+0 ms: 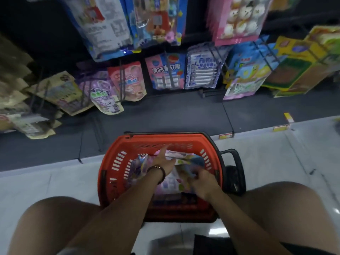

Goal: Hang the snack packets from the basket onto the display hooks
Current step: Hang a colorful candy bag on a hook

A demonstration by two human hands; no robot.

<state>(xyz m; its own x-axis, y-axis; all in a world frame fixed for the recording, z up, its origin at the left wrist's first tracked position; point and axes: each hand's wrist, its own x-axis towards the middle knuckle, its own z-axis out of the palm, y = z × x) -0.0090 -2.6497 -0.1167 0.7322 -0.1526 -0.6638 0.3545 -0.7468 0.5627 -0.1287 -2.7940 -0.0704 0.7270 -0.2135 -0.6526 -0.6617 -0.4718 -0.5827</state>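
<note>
A red plastic basket (117, 159) sits on the floor between my knees, holding several colourful snack packets (172, 183). Both hands are inside it. My left hand (163, 161), with a dark bracelet at the wrist, lies flat with fingers spread on a packet. My right hand (201, 182) has its fingers curled around the edge of a pale packet (185, 169). Above, display hooks (172, 78) carry hanging packets, among them a pink and blue one (165, 73) and a purple one (104, 94).
A dark shelf base (174, 115) runs between the basket and the hanging rows. The basket's black handle (233, 159) sticks out at right. Yellow price tags (225, 136) line the shelf edge. White floor tiles (276, 159) lie around; my bare knees frame the bottom.
</note>
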